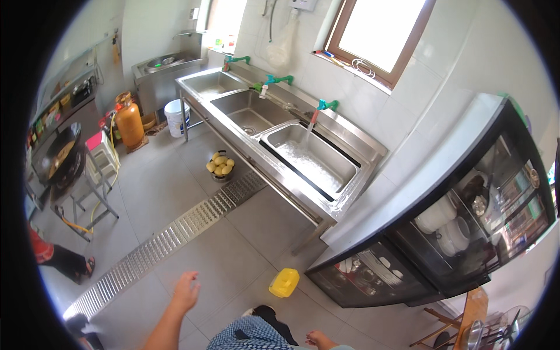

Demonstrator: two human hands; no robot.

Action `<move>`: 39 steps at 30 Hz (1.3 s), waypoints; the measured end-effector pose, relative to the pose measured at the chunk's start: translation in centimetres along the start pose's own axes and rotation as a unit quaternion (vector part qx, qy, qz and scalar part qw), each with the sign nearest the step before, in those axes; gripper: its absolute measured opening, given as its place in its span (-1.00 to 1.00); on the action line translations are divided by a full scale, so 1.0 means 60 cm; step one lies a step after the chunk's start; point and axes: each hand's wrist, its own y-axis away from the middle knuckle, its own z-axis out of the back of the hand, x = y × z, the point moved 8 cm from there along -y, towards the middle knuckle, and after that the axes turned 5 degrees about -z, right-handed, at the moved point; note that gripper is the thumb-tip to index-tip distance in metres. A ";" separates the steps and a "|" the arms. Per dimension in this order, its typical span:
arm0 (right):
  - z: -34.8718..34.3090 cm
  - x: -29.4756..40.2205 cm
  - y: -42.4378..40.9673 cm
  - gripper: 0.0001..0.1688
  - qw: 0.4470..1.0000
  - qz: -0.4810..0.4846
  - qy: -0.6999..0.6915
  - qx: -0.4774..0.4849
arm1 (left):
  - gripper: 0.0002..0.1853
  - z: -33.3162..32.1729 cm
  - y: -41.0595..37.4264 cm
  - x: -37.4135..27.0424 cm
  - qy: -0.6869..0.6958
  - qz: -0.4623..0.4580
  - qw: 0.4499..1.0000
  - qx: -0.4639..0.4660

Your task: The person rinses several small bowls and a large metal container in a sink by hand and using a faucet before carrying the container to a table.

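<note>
My left hand [187, 291] hangs over the tiled floor with nothing in it, its fingers loosely bent and apart. Low in the picture, my right hand [318, 338] is at my side, beside my blue patterned clothing [247, 334]; it looks empty, its fingers half curled. A yellow plastic container [284, 282] lies on the floor in front of me, apart from both hands. Farther ahead, water runs from a tap [321, 105] into a steel basin [332, 168] set in the right end of the sink unit [280, 168]. A pot of peeled potatoes [220, 165] stands on the floor.
A metal drain grate [188, 225] crosses the floor. On the right stands a glass-doored dish cabinet [420, 236]. To the left are a wok [61, 153] on a stand, an orange gas cylinder [129, 120], a white bucket [176, 118] and another person's leg [70, 262].
</note>
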 end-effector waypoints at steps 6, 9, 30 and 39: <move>-0.019 0.176 0.029 -0.81 0.993 0.051 -0.109 -0.011 | -0.60 -0.139 -0.071 0.164 -0.025 0.171 0.970 0.172; 0.001 0.340 0.109 -0.81 0.985 0.143 -0.079 -0.052 | -0.59 -0.103 -0.041 0.289 -0.084 0.321 0.919 0.212; 0.227 1.365 0.521 -0.72 0.794 0.504 0.014 -0.339 | -0.69 -0.111 -0.429 0.620 -0.219 0.334 0.841 0.366; 0.292 1.448 0.295 -0.48 0.872 0.245 0.244 -0.347 | -0.73 -0.079 -1.036 0.417 0.144 0.156 0.975 0.072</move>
